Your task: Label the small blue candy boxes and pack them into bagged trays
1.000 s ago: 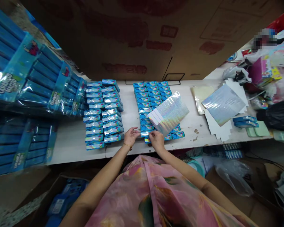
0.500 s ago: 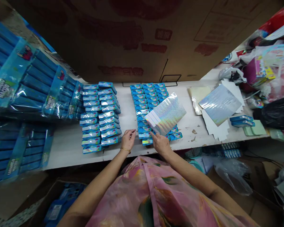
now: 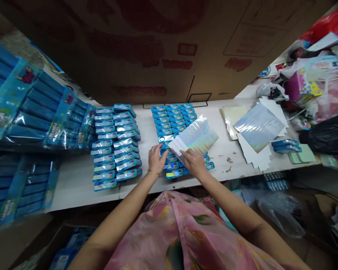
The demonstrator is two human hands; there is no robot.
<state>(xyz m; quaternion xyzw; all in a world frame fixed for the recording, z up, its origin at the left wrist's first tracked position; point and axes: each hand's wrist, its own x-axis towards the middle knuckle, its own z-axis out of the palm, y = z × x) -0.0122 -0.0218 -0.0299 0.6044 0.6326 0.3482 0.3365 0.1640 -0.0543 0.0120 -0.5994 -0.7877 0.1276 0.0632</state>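
My left hand [image 3: 157, 159] rests at the left edge of the middle block of small blue packs [image 3: 162, 121], thumb and fingers apart, its fingertips touching a pack there. My right hand [image 3: 193, 163] grips the lower edge of a shiny holographic sticker sheet [image 3: 198, 135], which slants over the right side of these packs. Pale strips show at the sheet's left end. Some of the packs beneath the sheet and my hands are hidden. A pack with a rainbow-shiny strip [image 3: 174, 173] lies at the block's front edge.
Two stacked columns of blue packs [image 3: 104, 157] stand to the left, beside large wrapped bundles [image 3: 53, 108]. A big cardboard box [image 3: 146, 75] closes off the back. On the right lie another holographic sheet [image 3: 259, 125], white papers [image 3: 253, 157] and two blue packs [image 3: 285, 146].
My left hand has moved right to the middle packs, and its fingers have spread. My right hand has shifted slightly along the sticker sheet's lower edge. The camera view has tilted slightly.
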